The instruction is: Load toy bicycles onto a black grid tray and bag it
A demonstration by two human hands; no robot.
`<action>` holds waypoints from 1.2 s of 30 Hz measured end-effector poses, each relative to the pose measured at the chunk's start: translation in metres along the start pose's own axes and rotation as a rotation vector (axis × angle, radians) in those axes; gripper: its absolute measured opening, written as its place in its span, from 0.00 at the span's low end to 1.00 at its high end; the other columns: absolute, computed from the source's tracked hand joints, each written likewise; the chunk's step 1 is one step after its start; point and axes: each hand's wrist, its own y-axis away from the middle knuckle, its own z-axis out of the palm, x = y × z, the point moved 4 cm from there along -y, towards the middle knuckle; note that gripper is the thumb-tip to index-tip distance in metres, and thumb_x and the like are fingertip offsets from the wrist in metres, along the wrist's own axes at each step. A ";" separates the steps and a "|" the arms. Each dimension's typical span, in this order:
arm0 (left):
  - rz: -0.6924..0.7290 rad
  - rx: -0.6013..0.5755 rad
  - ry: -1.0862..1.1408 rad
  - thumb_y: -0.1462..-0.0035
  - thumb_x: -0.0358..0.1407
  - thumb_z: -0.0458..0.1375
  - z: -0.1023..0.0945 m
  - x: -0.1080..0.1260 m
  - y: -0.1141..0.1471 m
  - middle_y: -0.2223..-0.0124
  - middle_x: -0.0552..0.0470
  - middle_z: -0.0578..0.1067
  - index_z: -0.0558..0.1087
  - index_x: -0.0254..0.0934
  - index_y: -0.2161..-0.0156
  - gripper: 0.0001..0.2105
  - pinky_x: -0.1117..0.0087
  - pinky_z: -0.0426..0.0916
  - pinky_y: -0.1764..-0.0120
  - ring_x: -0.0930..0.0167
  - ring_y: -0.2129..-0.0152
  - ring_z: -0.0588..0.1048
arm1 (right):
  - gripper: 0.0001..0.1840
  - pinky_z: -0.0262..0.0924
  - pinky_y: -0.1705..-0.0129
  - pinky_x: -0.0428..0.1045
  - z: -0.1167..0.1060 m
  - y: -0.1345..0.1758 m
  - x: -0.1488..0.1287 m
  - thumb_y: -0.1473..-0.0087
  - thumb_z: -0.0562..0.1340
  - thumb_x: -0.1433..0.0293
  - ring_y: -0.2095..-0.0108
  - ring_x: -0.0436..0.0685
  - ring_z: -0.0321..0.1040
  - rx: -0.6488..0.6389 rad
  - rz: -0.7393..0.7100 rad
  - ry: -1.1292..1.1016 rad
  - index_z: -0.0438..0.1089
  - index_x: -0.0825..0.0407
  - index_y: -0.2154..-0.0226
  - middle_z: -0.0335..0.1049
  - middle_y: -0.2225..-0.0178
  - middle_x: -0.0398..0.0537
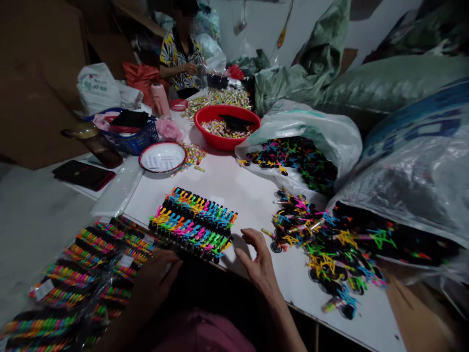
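Two neat rows of small colourful plastic toy bicycles (pixel 194 221) with black wheels stand packed side by side near the table's front edge. My right hand (pixel 259 260) is just beyond the rows' right end, thumb and fingers apart, holding nothing. My left hand (pixel 158 275) hovers by the front left of the rows, in front of the packed bags; its fingers are loosely bent and apart, with nothing seen in them. To the right lies a loose heap of toy bicycles (pixel 330 244), some with small candy-like tubes among them.
Clear bags of lined-up toy bicycles (pixel 80 278) cover the left side. A white sack (pixel 308 120) and a larger sack (pixel 414 181) spill bicycles on the right. Behind are a red basin (pixel 205 138), an enamel plate (pixel 162 157), a blue basket (pixel 137 138) and a seated person (pixel 181 58).
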 end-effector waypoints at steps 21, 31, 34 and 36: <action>0.334 -0.080 -0.081 0.43 0.32 0.55 0.052 0.071 -0.053 0.69 0.49 0.73 0.69 0.35 0.71 0.05 0.59 0.65 0.59 0.65 0.66 0.71 | 0.19 0.59 0.47 0.56 0.033 -0.056 0.007 0.43 0.57 0.60 0.47 0.59 0.59 -0.041 -0.032 0.052 0.64 0.49 0.51 0.60 0.49 0.53; 0.309 0.002 -0.160 0.44 0.37 0.59 0.014 0.043 -0.035 0.57 0.45 0.73 0.69 0.36 0.54 0.13 0.58 0.64 0.52 0.62 0.57 0.70 | 0.22 0.58 0.48 0.54 0.030 -0.079 0.009 0.46 0.59 0.60 0.48 0.58 0.60 -0.113 -0.009 0.005 0.65 0.51 0.50 0.61 0.49 0.53; 0.157 0.082 -0.135 0.44 0.38 0.59 0.001 0.018 -0.024 0.60 0.47 0.73 0.70 0.38 0.57 0.11 0.61 0.67 0.55 0.64 0.60 0.72 | 0.21 0.60 0.51 0.52 0.036 -0.085 0.003 0.46 0.59 0.59 0.53 0.57 0.64 -0.253 0.026 0.017 0.67 0.50 0.52 0.66 0.53 0.50; -0.079 0.107 -0.057 0.43 0.40 0.57 -0.004 -0.008 -0.016 0.63 0.49 0.73 0.71 0.38 0.61 0.09 0.64 0.70 0.60 0.66 0.64 0.73 | 0.21 0.60 0.53 0.52 0.037 -0.086 -0.001 0.46 0.59 0.59 0.56 0.56 0.65 -0.313 0.052 0.020 0.67 0.50 0.52 0.68 0.54 0.49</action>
